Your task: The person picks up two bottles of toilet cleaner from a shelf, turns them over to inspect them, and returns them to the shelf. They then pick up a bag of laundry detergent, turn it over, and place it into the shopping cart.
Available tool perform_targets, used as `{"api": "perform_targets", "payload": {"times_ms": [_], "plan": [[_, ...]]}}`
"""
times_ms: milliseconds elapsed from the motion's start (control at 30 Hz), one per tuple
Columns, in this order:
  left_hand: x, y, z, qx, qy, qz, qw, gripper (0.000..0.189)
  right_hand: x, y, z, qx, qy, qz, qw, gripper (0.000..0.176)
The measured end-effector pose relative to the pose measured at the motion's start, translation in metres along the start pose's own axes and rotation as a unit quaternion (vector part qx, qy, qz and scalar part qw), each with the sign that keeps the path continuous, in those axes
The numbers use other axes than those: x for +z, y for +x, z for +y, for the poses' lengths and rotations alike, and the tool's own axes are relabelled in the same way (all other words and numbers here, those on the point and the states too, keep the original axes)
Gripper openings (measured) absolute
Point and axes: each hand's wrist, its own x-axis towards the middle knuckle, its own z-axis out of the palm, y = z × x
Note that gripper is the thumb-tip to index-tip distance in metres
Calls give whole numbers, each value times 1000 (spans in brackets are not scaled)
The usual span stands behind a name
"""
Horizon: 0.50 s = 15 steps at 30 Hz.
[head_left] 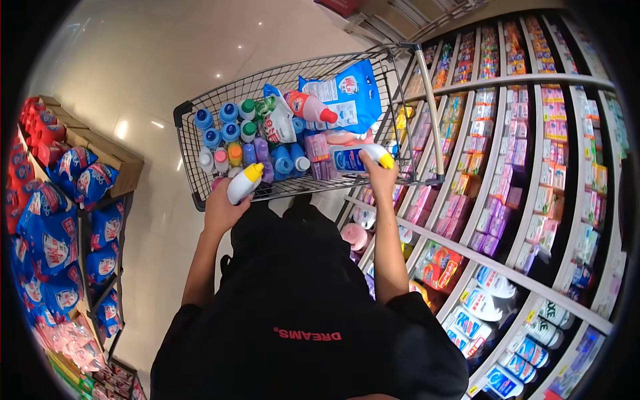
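Note:
My left hand point(223, 208) is closed around a white bottle with a yellow cap point(240, 187), just at the cart's near edge. A second white bottle with a yellow cap and a blue label point(348, 160) lies tilted in the grip of my right hand point(380, 176), over the cart's near right part. Beneath and beyond them, the wire shopping cart point(220, 87) carries several blue-capped bottles point(229, 112), a pink bottle with a red cap point(308, 107), a large blue bag point(363, 100) and pink packs point(320, 148).
Shelves point(460, 250) packed with soap boxes and bottles run along the right side. On the left stands a display with blue bags point(53, 243), red bottles point(43, 137) and a cardboard box point(113, 160). Shiny tiled floor point(150, 87) lies between the display and the cart.

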Motion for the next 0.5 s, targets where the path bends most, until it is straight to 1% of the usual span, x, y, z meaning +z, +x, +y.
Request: {"api": "perform_targets", "payload": {"times_ms": [67,133,200,267,300,367,400,433,467,500], "plan": [[0,-9,6,-34,-1,20,999,57,9,22,7,-19,-21,-27,999,34],[-1,-14,10,-37,3,65,997,58,16,41,24,16,42,6,999,30],[3,-19,11,-25,6,86,996,57,20,58,42,-5,46,-7,999,31],[10,-24,13,26,3,167,986,49,23,71,51,-9,84,-29,996,32],[14,-27,14,24,7,171,985,49,20,77,55,12,77,-52,996,33],[23,-32,14,-5,3,181,983,50,19,87,64,20,78,-66,995,32],[26,-33,16,-5,9,183,983,50,19,94,75,26,75,-76,994,32],[31,-34,19,-22,7,178,984,50,22,98,86,7,105,-54,993,31],[35,-35,24,-40,5,173,984,50,18,104,95,8,111,-55,992,31],[40,-36,30,-52,-3,170,984,50,10,110,98,54,85,-50,994,35]]}}
